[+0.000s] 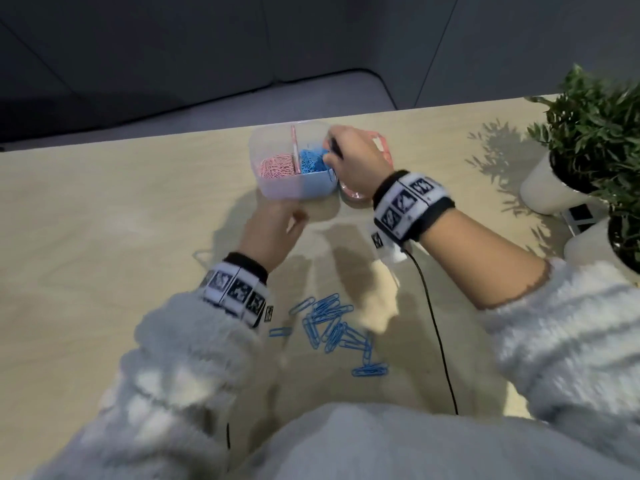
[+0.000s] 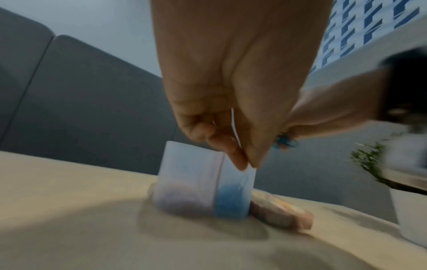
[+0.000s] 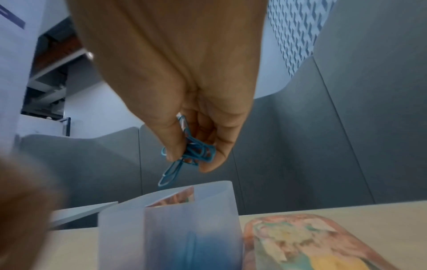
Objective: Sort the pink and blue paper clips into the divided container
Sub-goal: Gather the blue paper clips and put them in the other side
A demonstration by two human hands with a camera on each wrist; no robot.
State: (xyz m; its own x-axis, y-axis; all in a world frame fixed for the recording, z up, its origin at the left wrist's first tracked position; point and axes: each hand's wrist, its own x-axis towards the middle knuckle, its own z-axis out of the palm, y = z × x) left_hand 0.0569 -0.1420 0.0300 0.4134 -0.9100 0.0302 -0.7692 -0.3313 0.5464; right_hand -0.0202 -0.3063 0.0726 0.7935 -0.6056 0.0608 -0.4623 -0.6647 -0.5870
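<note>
The translucent divided container [image 1: 273, 190] stands at the table's far edge, pink clips [image 1: 277, 167] in its left half and blue clips [image 1: 310, 161] in its right half. My right hand [image 1: 330, 152] hovers just over the blue half. In the right wrist view it [image 3: 191, 160] pinches a bunch of blue paper clips [image 3: 198, 152], one dangling [image 3: 167, 176] above the container's rim [image 3: 208, 190]. My left hand [image 1: 294, 220] is just in front of the container, fingers loosely curled [image 2: 240, 160], nothing seen in it. A pile of loose blue clips [image 1: 332, 327] lies near me.
The pink patterned lid [image 1: 386, 150] lies right of the container [image 3: 300, 241]. Two potted plants in white pots [image 1: 547, 192] stand at the right edge. A black cable [image 1: 436, 327] runs from my right wrist down the table. The table's far edge is just behind the container.
</note>
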